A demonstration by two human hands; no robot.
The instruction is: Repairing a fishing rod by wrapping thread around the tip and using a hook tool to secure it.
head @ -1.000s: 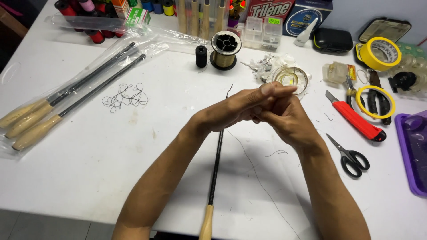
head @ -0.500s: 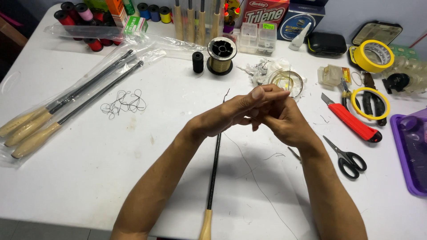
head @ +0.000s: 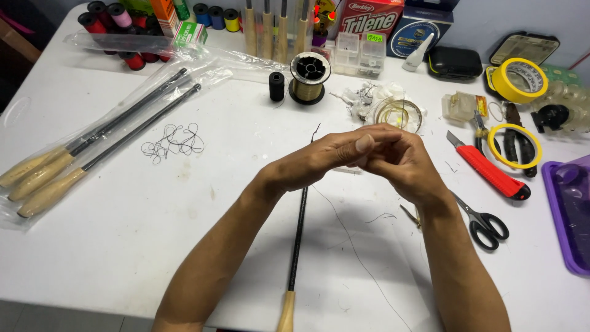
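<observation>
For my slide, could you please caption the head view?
Two hands, left hand and right hand, pinched together above a thin dark rod with a wooden handle, on a cluttered white table.

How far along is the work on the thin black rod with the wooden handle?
Laid out: the thin black rod with a wooden handle lies on the white table, a fine thread trailing beside it. In hand: the left hand and right hand meet fingertip to fingertip above the rod, apparently working the thread. Left: the bagged rods look untouched.
</observation>
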